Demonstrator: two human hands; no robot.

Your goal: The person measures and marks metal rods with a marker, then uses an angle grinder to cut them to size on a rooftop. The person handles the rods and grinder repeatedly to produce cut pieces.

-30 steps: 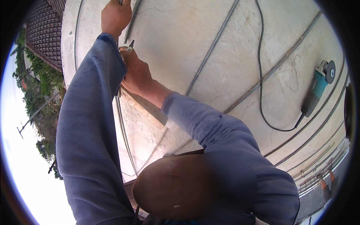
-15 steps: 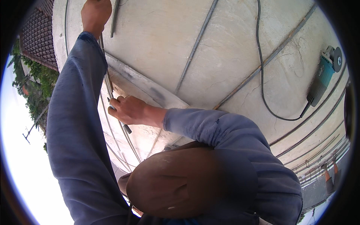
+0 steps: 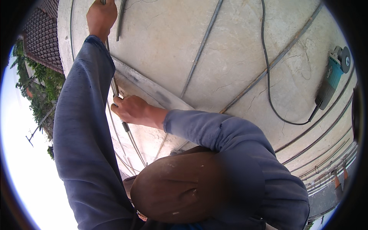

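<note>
My left hand [image 3: 101, 19], at the far end of my outstretched left arm, is closed round a thin metal rod [image 3: 107, 46]. The rod shows above and below the fist. Nearer to me, my right hand [image 3: 132, 110] is closed, its fingers wrapped round a short dark-ended tool [image 3: 125, 127] that lies along the thin rods. Most of this tool is hidden by the fingers, so I cannot tell its kind. Thin rods [image 3: 135, 143] run on below the right hand. A flat grey board [image 3: 153, 85] lies slantwise beyond it.
A teal angle grinder [image 3: 330, 78] lies at the right, its black cord [image 3: 267, 69] looping across the pale concrete surface [image 3: 237, 38]. Several metal rods [image 3: 201, 50] lie across the concrete. A brown cap [image 3: 168, 184] hides the lower middle. A tiled roof [image 3: 43, 36] and greenery stand at far left.
The view has shifted slightly. My right hand has moved a little up along the rods, and the dark-ended tool now lies more in line with them. The left hand stays closed on its rod.
</note>
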